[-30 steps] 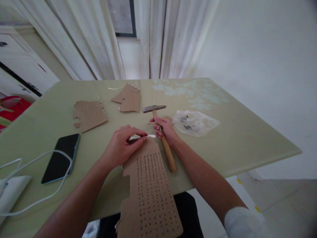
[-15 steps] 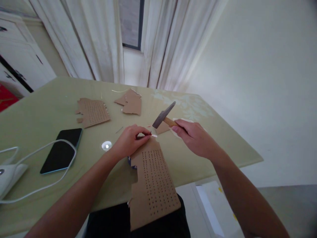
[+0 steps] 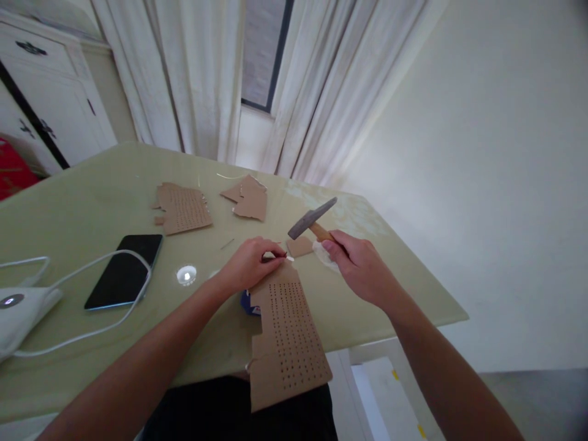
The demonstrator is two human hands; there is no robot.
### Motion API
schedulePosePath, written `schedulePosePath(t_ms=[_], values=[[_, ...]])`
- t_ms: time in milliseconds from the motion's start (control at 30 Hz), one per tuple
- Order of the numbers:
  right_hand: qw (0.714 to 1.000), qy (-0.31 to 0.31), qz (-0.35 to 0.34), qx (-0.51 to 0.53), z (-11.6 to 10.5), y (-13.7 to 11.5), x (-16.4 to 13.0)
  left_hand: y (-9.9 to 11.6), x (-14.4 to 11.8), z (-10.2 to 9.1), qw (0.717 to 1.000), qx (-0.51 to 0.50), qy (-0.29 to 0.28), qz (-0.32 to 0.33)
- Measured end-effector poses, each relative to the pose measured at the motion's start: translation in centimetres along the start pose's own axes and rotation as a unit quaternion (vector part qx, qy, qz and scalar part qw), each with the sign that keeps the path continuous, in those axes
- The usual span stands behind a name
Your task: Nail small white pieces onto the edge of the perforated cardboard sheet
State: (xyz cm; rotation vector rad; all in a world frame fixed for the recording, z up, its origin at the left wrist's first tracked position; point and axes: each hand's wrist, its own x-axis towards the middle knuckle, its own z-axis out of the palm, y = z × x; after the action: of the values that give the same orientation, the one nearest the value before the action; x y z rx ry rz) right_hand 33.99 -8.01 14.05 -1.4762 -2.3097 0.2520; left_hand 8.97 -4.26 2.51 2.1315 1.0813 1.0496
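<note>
Head view: your left hand pinches a small nail at the far end of the perforated cardboard sheet, which overhangs the near edge of the green table. Your right hand is closed around the hammer, its head raised above the sheet. Left lie a phone and cable.

A room in a home; white curtains hang past the tabletop's far edge; a white panelled cabinet stands beyond its far left corner; plain white wall to the right.
</note>
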Motion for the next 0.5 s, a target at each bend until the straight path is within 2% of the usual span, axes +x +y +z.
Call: schedulePosePath(t_ms=[167,367,500], values=[[0.997,-0.056,-0.003,-0.046,0.9,-0.2,-0.2,0.0,0.0,0.0,1.000,0.004,-0.011,-0.008],[0.999,0.038,0.029,0.007,0.2,-0.3,-0.5,-0.4,-0.1,0.1,1.000,-0.012,-0.012,0.005],[0.999,-0.029,0.029,-0.020,2.1,0.0,-1.1,-0.5,-0.2,0.2,1.000,-0.017,-0.009,0.006]])
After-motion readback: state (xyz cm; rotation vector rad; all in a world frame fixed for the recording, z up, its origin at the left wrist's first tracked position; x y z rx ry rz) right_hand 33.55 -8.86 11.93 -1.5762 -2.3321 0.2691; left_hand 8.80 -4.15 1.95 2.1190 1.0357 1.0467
